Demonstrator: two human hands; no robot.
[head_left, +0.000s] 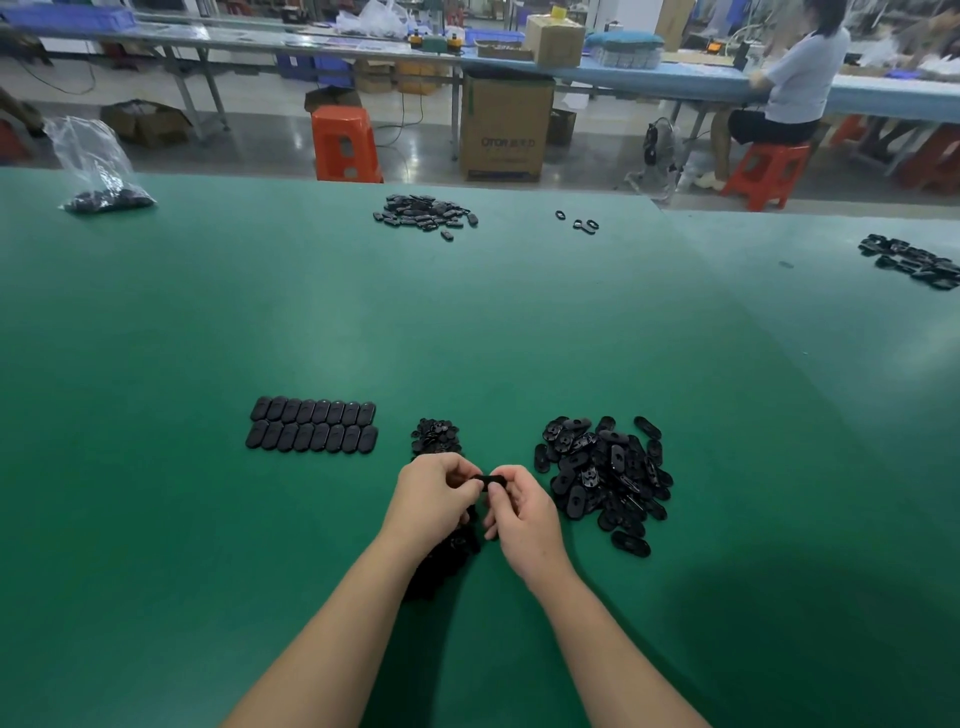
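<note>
Over the green table (519, 332), my left hand (431, 499) and my right hand (524, 514) meet and together pinch one small black oval plastic part (487, 481) between their fingertips. Just right of my right hand lies a loose pile of black oval shells (605, 480). A smaller heap of tiny black pieces (436, 436) sits just beyond my left hand. More black parts (447, 561) lie under my left wrist, partly hidden. To the left, finished black ovals (312, 432) are laid out in two neat rows.
Farther back lie another pile of black parts (423, 215), a few loose rings (579, 222), a plastic bag of parts (101, 179) at far left and a pile at the right edge (911, 260). Beyond the table: orange stools, cardboard boxes, a seated person (795, 83).
</note>
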